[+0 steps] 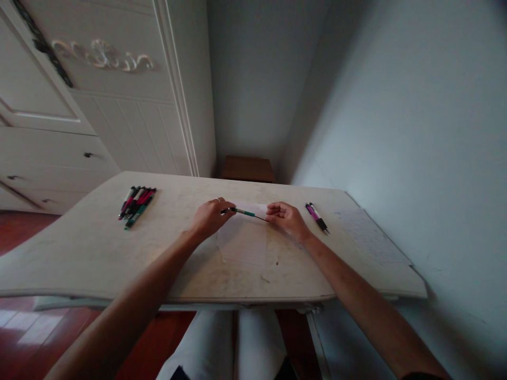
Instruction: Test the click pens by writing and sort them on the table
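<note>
Over a sheet of paper (242, 240) in the middle of the table, my left hand (214, 215) is closed around one end of a green-and-black pen (246, 212). The pen lies nearly level, tilted slightly down to the right. A thin dark refill (261, 218) sticks out of its right end. My right hand (288, 219) has its thumb and fingertips pinched at the refill's far end; the exact contact is too small to make out. Right of this hand lie purple-and-black pens (316, 217), side by side.
A pile of several red, black and green pens (137, 205) lies on the white table (178, 282) at the left. A written sheet (372, 237) is at the right, near the wall (435, 158). A white cabinet (138, 121) and a brown wooden piece (248, 168) stand behind.
</note>
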The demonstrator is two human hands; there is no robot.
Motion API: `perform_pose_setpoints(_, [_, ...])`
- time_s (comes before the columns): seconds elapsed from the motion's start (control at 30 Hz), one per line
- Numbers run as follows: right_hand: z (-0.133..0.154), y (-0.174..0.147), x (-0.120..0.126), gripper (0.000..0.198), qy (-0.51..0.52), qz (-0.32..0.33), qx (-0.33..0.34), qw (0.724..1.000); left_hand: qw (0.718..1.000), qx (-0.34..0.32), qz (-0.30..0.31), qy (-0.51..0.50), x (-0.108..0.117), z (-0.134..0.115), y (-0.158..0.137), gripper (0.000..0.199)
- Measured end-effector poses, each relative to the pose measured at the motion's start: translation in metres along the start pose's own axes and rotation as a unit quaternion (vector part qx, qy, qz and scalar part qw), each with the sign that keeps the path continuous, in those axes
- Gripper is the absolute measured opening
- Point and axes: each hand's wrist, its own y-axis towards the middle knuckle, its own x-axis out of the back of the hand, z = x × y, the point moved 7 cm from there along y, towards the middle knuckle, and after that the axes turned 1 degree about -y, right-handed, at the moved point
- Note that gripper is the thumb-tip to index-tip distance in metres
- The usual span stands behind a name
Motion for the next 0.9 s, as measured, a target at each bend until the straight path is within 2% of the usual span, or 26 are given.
perform_pose_setpoints(0.2, [-0.002, -0.001, -0.001, 0.037, -0.075, 0.007, 0.033, 0.997, 0.999, 0.025, 0.020, 0.026, 0.002, 0.004, -0.001, 0.028])
perform_pose_setpoints(0.4, [0.008, -0.006, -0.008, 0.027, -0.152, 0.028, 0.090, 0.984, 0.997, 0.065, 0.047, 0.021, 0.000, 0.012, -0.002, 0.032])
perform_pose_setpoints(0.57, [0.018, -0.006, 0.000, 0.026, -0.213, 0.014, 0.123, 0.969, 0.990, 0.108, 0.074, 0.045, 0.006, 0.018, -0.004, 0.035])
perform_pose_setpoints(0.73, [0.015, -0.002, 0.014, 0.028, -0.235, -0.001, 0.125, 0.964, 0.989, 0.112, 0.080, 0.059, 0.009, 0.025, -0.006, 0.036])
perform_pose_setpoints(0.9, [0.010, -0.001, 0.018, 0.028, -0.234, -0.004, 0.117, 0.965, 0.994, 0.087, 0.056, 0.034, 0.011, 0.018, -0.005, 0.039])
